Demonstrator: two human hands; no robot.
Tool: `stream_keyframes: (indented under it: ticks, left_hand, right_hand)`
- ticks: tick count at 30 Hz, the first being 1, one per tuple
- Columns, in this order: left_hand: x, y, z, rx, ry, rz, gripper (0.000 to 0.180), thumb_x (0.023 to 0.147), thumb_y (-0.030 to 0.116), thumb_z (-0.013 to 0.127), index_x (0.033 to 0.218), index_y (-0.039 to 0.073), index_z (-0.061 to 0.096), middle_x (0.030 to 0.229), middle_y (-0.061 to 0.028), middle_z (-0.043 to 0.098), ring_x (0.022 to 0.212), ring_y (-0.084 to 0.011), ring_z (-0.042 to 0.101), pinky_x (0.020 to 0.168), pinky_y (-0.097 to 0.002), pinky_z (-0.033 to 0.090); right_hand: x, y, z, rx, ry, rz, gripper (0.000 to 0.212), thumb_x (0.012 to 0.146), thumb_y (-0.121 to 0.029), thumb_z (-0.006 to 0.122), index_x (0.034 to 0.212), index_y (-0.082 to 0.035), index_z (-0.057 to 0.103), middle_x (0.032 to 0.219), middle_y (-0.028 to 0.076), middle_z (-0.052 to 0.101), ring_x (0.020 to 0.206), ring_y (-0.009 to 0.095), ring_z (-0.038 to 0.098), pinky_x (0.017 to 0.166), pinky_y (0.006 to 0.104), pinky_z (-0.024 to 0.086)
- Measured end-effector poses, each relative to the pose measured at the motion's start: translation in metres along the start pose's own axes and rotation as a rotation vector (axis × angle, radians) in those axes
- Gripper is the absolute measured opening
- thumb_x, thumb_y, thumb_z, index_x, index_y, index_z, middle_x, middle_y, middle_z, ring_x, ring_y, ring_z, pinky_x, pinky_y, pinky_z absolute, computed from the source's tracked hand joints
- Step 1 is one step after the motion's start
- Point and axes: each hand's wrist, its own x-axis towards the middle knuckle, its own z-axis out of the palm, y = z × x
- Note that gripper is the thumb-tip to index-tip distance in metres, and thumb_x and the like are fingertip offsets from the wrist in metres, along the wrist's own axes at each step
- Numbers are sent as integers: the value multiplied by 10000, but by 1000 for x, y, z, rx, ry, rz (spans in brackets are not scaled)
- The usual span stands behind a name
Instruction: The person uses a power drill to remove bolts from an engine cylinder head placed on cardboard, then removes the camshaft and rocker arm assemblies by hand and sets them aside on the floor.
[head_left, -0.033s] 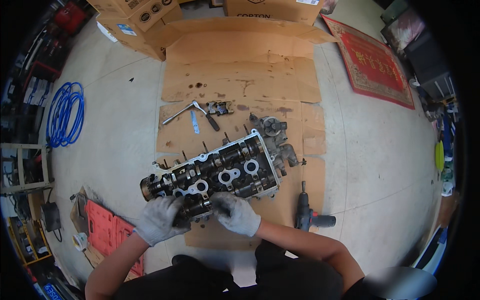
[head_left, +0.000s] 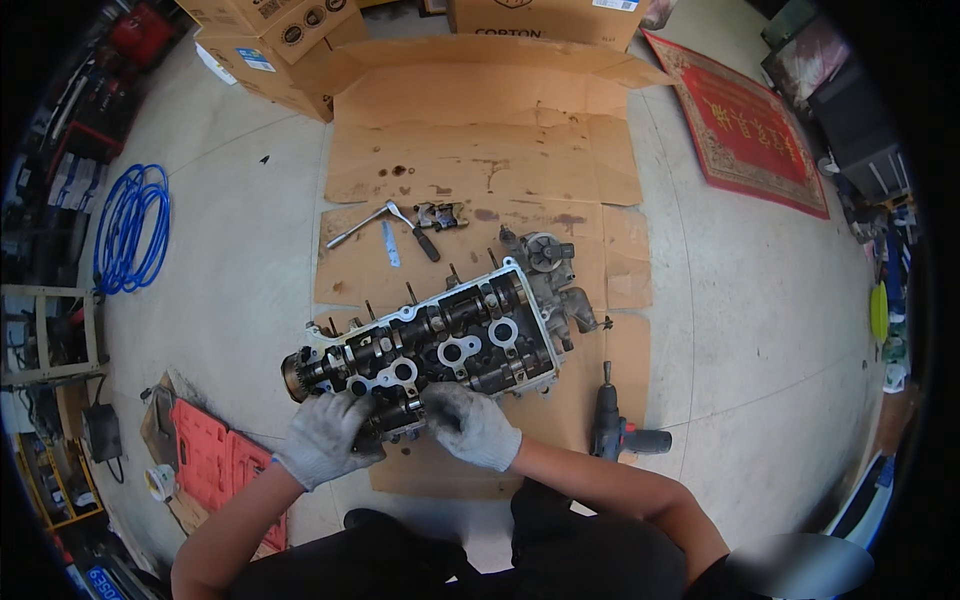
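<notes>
A cylinder head (head_left: 407, 314) with its valve train exposed lies at a slant on the cardboard in front of me. Both of my hands wear grey-white work gloves with dark, soiled fingers. At the near left corner, my left hand (head_left: 332, 438) is curled round the end of the near camshaft (head_left: 402, 412). My right hand (head_left: 470, 425) closes on the same shaft a little farther right, its fingertips partly hidden by the glove. A short stretch of shaft shows between the hands. The far camshaft (head_left: 375, 345), with a toothed wheel at its left end, lies in the head.
Beyond the head lie a ratchet wrench (head_left: 362, 223), a dark-handled tool (head_left: 428, 246) and metal parts (head_left: 442, 215) on stained cardboard (head_left: 480, 130). A cordless driver (head_left: 608, 430) lies to the right. At left are a red tool case (head_left: 205, 455) and a coiled blue hose (head_left: 130, 230).
My left hand has shifted very slightly to the right at the shaft's end. The right hand and the cylinder head look the same.
</notes>
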Motion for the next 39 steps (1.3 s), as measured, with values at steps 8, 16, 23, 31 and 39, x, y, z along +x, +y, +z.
stream_keyframes:
  ticks: [8, 16, 23, 31, 39]
  left_hand:
    - [4, -9, 12, -31, 1, 73, 680, 739, 497, 902, 1196, 62, 648, 1043, -141, 689, 960, -329, 676, 875, -460, 540]
    - [16, -26, -18, -201, -284, -49, 291, 972, 258, 695, 1202, 83, 669, 1035, -150, 673, 1019, -366, 673, 923, -491, 547]
    - [5, -33, -10, -345, -192, -9, 272, 970, 228, 683, 1196, 77, 663, 1053, -159, 659, 1017, -374, 670, 902, -482, 556]
    - [2, -31, -12, -385, -189, -44, 278, 978, 208, 667, 1228, 85, 679, 1107, -139, 687, 1057, -351, 676, 934, -472, 555]
    - [2, -43, -8, -439, -159, 44, 293, 961, 192, 672, 1236, 91, 687, 1109, -130, 698, 1062, -341, 680, 949, -462, 555]
  right_hand:
    - [-4, 3, 8, -96, -2, -60, 389, 921, -172, 696, 1285, -45, 646, 1229, 201, 714, 1033, 398, 736, 894, 481, 618]
    - [4, -45, 53, -685, -405, -390, 245, 962, -144, 593, 1165, -13, 633, 1071, 193, 703, 884, 335, 759, 665, 438, 634]
    - [21, -31, 89, -782, -353, -472, 229, 1013, -198, 555, 1080, -2, 652, 929, 188, 702, 814, 336, 740, 620, 480, 602]
    - [26, -23, 83, -658, -286, -572, 217, 990, -209, 572, 1054, -25, 667, 955, 163, 696, 842, 324, 725, 708, 455, 591]
    - [19, -40, 85, -830, -320, -526, 235, 988, -203, 582, 1103, -23, 679, 1039, 162, 696, 946, 314, 708, 814, 448, 576]
